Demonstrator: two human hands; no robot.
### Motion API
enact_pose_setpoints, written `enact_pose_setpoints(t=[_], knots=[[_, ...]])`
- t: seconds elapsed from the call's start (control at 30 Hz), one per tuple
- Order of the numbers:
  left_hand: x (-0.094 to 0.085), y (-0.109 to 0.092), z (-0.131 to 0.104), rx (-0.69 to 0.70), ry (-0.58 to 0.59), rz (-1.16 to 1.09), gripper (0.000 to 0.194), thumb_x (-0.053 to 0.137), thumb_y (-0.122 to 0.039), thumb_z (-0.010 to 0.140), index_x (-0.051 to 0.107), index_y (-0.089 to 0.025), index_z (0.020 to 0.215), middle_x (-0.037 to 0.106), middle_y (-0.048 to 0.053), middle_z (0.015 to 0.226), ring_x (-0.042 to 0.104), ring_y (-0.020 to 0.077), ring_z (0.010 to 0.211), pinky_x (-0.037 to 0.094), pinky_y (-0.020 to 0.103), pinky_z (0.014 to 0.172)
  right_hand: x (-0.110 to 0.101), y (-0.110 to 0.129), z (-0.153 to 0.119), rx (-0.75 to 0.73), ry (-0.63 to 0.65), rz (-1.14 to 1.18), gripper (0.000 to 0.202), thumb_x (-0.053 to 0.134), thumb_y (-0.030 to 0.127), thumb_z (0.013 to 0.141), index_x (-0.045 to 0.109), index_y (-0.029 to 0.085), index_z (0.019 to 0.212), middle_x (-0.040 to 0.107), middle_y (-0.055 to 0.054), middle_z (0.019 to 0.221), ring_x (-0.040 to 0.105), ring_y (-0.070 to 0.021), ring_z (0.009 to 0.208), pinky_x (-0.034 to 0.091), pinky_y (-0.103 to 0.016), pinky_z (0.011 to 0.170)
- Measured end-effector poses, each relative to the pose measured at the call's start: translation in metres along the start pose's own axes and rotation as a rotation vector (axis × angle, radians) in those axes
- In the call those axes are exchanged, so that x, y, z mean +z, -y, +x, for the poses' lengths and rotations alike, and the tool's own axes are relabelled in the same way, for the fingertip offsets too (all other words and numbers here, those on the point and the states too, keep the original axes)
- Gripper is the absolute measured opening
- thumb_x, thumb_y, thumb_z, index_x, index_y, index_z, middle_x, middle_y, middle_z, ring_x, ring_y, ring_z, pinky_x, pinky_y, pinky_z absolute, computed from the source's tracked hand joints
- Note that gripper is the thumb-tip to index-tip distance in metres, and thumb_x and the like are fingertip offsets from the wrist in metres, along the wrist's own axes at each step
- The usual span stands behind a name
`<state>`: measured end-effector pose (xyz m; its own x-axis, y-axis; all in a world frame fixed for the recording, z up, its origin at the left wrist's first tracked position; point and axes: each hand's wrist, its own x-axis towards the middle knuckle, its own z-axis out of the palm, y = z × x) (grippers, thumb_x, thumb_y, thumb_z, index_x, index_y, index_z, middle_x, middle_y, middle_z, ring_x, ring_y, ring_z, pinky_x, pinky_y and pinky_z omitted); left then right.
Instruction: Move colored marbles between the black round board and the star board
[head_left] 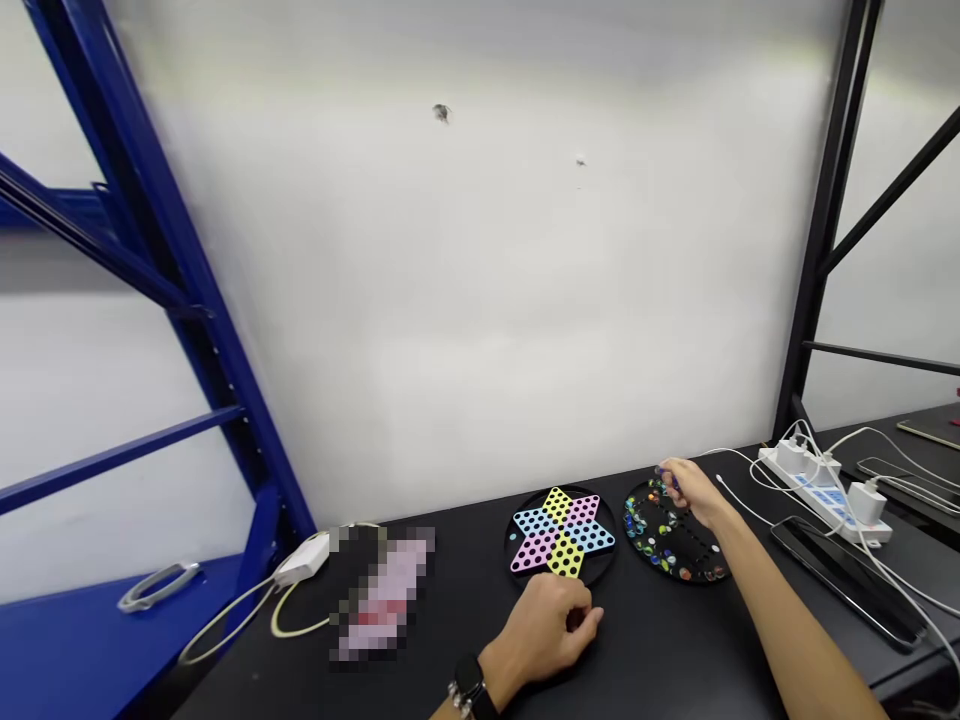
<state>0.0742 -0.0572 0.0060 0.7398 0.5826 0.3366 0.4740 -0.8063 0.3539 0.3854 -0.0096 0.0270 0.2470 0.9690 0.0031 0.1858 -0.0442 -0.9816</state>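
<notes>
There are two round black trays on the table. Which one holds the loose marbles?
The right tray, under the right hand, holds the marbles. The left tray carries the coloured star board, its holes empty.

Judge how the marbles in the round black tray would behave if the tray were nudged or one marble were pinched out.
The marbles look glassy and round, so they would probably roll and clack within the black tray. Each seems small and smooth, likely slippery for the right hand reaching among them.

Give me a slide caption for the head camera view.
Right hand reaches into marble tray; left hand rests by star board.
</notes>
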Motion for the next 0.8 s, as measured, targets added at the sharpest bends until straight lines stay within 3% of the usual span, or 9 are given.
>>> enact_pose_setpoints(t=[0.07, 0.1, 0.17, 0.23, 0.33, 0.43, 0.67, 0.8], knots=[[0.000, 0.000, 0.000, -0.002, 0.004, -0.002, 0.028, 0.059, -0.022, 0.081, 0.046, -0.018, 0.056, 0.059, -0.002, 0.057, 0.047, 0.0096, 0.052, 0.029, 0.024, 0.055, 0.001, 0.002, 0.001, 0.027, -0.017, 0.228, 0.025, 0.045, 0.046, 0.081, 0.050, 0.021, 0.082, 0.048, 0.003, 0.064, 0.036, -0.0092, 0.045, 0.020, -0.021, 0.040], [0.000, 0.000, 0.000, -0.005, 0.005, -0.005, 0.028, 0.059, -0.022, 0.081, 0.045, -0.018, 0.056, 0.059, -0.002, 0.057, 0.046, 0.0094, 0.051, 0.028, 0.024, 0.055, 0.004, 0.000, 0.002, 0.033, -0.019, 0.223, 0.026, 0.044, 0.046, 0.082, 0.050, 0.022, 0.081, 0.045, 0.004, 0.062, 0.033, -0.0090, 0.044, 0.019, -0.021, 0.040], [0.000, 0.000, 0.000, -0.009, 0.005, -0.009, 0.028, 0.059, -0.022, 0.081, 0.044, -0.018, 0.057, 0.059, -0.003, 0.057, 0.046, 0.0090, 0.051, 0.028, 0.023, 0.055, 0.015, -0.006, 0.003, 0.031, -0.018, 0.061, 0.028, 0.044, 0.048, 0.084, 0.049, 0.022, 0.076, 0.039, 0.006, 0.056, 0.030, -0.0090, 0.042, 0.019, -0.022, 0.041], [-0.001, -0.001, 0.000, -0.012, 0.004, -0.012, 0.028, 0.059, -0.022, 0.081, 0.043, -0.018, 0.057, 0.059, -0.003, 0.057, 0.045, 0.0088, 0.052, 0.027, 0.023, 0.055, 0.029, -0.013, 0.002, -0.001, -0.020, -0.177, 0.030, 0.048, 0.047, 0.086, 0.050, 0.021, 0.070, 0.039, 0.005, 0.053, 0.036, -0.0103, 0.045, 0.024, -0.023, 0.045], [-0.002, -0.001, 0.000, -0.017, 0.008, -0.018, 0.029, 0.058, -0.022, 0.081, 0.042, -0.018, 0.057, 0.058, -0.003, 0.057, 0.045, 0.0089, 0.052, 0.027, 0.023, 0.055, 0.047, -0.019, -0.004, -0.105, -0.020, -0.558, 0.027, 0.056, 0.040, 0.086, 0.057, 0.019, 0.069, 0.059, -0.002, 0.067, 0.056, -0.0156, 0.068, 0.034, -0.024, 0.059], [-0.002, -0.001, 0.000, -0.015, 0.009, -0.014, 0.030, 0.058, -0.022, 0.081, 0.041, -0.018, 0.057, 0.057, -0.003, 0.057, 0.044, 0.0091, 0.052, 0.027, 0.024, 0.056, 0.055, -0.015, -0.013, -0.140, 0.042, -0.871, 0.020, 0.061, 0.040, 0.085, 0.063, 0.021, 0.081, 0.069, -0.005, 0.090, 0.063, -0.0206, 0.088, 0.038, -0.026, 0.069], [-0.001, -0.001, 0.001, -0.022, 0.014, -0.015, 0.030, 0.057, -0.023, 0.082, 0.040, -0.018, 0.058, 0.056, -0.003, 0.057, 0.042, 0.0091, 0.052, 0.027, 0.024, 0.055, 0.067, -0.006, -0.027, -0.142, 0.137, -1.073, 0.021, 0.054, 0.036, 0.092, 0.066, 0.020, 0.100, 0.070, -0.011, 0.105, 0.066, -0.0257, 0.100, 0.041, -0.031, 0.079], [-0.001, -0.001, 0.001, -0.024, 0.016, -0.015, 0.030, 0.058, -0.022, 0.082, 0.041, -0.018, 0.057, 0.056, -0.003, 0.057, 0.043, 0.0091, 0.052, 0.028, 0.024, 0.055, 0.069, -0.002, -0.029, -0.162, 0.168, -1.132, 0.022, 0.051, 0.035, 0.095, 0.065, 0.020, 0.101, 0.071, -0.012, 0.105, 0.066, -0.0263, 0.101, 0.043, -0.032, 0.081]])
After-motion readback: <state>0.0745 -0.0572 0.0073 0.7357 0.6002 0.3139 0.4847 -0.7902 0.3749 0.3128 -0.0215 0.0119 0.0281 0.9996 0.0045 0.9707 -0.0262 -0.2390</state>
